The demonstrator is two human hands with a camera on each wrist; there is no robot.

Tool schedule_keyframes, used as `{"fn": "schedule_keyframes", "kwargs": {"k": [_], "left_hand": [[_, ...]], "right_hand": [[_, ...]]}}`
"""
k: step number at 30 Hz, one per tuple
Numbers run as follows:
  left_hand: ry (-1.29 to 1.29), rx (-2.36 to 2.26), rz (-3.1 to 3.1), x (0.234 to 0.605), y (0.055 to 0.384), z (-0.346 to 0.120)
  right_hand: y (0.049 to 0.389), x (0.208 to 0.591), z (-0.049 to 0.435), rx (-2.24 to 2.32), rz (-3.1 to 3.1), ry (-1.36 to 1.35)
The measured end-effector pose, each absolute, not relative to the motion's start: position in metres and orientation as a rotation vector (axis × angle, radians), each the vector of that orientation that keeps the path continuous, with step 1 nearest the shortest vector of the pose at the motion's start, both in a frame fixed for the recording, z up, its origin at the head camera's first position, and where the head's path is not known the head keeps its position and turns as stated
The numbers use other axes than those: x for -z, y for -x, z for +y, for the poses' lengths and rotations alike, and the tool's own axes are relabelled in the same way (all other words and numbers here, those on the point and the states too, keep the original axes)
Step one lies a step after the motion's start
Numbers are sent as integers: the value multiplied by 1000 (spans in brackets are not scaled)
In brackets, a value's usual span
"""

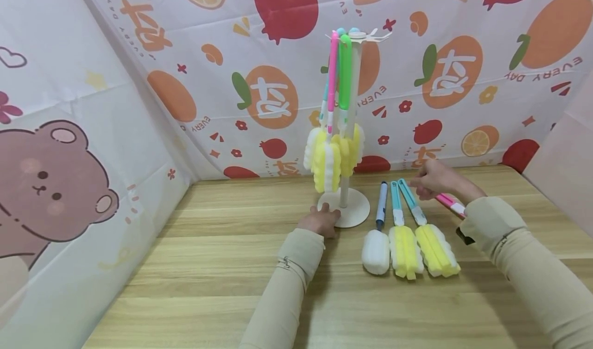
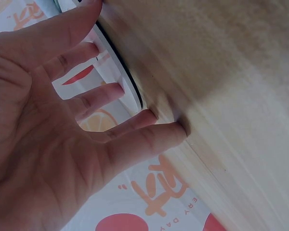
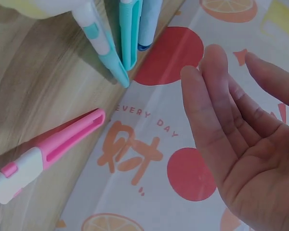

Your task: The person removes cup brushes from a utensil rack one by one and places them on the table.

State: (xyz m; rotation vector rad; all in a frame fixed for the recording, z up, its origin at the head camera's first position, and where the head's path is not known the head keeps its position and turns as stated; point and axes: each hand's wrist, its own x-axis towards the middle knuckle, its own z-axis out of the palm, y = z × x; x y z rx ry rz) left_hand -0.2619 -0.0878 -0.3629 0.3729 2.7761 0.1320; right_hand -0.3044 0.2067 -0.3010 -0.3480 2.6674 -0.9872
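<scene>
A white stand holds several hanging sponge bottle brushes, among them one with a pink handle and one with a green handle. My left hand rests at the base's left edge, fingers spread; the left wrist view shows fingertips against the base rim. Raised above the table near the back, my right hand holds nothing, its fingers slightly bent. Nearest to it are a teal-handled brush and a pink-handled brush, whose head is hidden by my right sleeve in the head view.
Beside the teal-handled brush lie another with a yellow-white sponge and a white-sponged brush with a blue-grey handle. A fruit-print cloth hangs behind the wooden table. A bear-print cloth hangs at left.
</scene>
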Motion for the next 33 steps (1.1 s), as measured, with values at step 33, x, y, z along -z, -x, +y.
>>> {"fn": "schedule_keyframes", "kwargs": {"k": [33], "left_hand": [[-400,-121,2772,364,264,-87]], "right_hand": [[295,265,188,1248,2902,438]]}}
